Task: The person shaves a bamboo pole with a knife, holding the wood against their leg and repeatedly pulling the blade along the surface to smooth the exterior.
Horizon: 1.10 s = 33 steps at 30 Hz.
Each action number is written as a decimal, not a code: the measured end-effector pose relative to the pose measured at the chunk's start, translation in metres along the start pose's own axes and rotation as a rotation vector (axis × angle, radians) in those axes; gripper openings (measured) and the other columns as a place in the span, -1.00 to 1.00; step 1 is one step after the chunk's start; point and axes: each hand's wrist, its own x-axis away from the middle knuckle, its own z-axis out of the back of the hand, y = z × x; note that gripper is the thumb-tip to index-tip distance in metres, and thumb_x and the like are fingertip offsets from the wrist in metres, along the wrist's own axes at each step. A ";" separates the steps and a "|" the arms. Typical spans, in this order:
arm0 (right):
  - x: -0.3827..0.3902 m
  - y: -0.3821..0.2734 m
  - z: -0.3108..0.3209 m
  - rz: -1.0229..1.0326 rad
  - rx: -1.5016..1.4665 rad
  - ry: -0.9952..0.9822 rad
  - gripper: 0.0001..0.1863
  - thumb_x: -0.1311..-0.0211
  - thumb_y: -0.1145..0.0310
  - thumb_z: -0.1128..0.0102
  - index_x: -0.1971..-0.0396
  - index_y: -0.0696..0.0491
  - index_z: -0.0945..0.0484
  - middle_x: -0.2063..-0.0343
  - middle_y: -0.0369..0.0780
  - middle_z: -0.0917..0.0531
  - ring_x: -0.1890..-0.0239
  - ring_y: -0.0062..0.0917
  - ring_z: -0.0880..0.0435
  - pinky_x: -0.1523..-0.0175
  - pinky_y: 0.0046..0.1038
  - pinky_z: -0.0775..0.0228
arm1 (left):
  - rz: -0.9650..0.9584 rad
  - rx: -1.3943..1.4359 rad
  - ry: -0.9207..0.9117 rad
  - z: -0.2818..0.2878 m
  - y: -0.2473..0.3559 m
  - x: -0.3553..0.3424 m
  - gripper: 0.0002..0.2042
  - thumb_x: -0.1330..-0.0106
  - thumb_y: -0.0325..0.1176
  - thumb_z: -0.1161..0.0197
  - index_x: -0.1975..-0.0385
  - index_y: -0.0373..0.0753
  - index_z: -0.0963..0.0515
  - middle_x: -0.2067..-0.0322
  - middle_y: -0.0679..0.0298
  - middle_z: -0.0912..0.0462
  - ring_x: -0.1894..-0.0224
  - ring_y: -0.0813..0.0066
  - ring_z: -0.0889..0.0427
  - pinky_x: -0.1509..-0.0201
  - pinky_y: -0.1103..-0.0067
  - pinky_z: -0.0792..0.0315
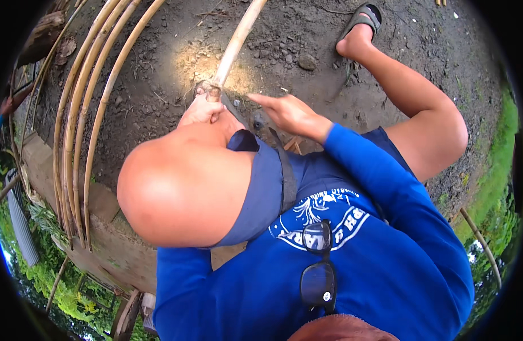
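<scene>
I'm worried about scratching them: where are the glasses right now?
In the head view, the glasses lie against the blue shirt, below centre and slightly right, the upper lens over the white print.

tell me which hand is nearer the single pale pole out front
Left. The left hand is closed around the near end of the pale pole; the right hand is open, apart from it, off to its right.
</scene>
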 end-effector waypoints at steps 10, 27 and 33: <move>0.035 -0.002 0.013 -0.086 0.004 -0.112 -0.49 -0.51 0.30 -0.13 -0.43 -0.22 -0.55 0.22 0.12 -0.77 0.22 0.12 -0.77 0.06 0.03 -0.62 | 0.012 0.157 -0.081 0.004 -0.014 0.002 -0.76 -0.36 -0.37 -0.37 0.09 -0.18 -0.46 0.51 0.36 -0.57 0.49 0.66 -0.57 0.43 0.58 -0.47; -0.034 -0.002 -0.014 0.090 0.101 -0.056 -0.43 -0.44 0.36 -0.07 -0.44 -0.18 -0.54 0.34 0.11 -0.76 0.32 0.08 -0.76 0.14 0.05 -0.60 | 0.068 0.264 -0.120 0.000 0.013 0.004 -0.83 -0.33 -0.47 -0.38 0.31 -0.16 -0.46 0.57 0.43 -0.45 0.58 0.64 -0.42 0.48 0.61 -0.30; 0.023 -0.004 0.003 0.048 0.032 -0.074 -0.41 -0.41 0.38 -0.09 -0.44 -0.15 -0.53 0.28 0.12 -0.77 0.28 0.09 -0.77 0.09 0.04 -0.60 | 0.081 0.298 -0.145 0.012 -0.006 0.009 -0.73 -0.35 -0.48 -0.40 0.03 -0.17 -0.50 0.54 0.48 -0.44 0.53 0.72 -0.45 0.43 0.66 -0.38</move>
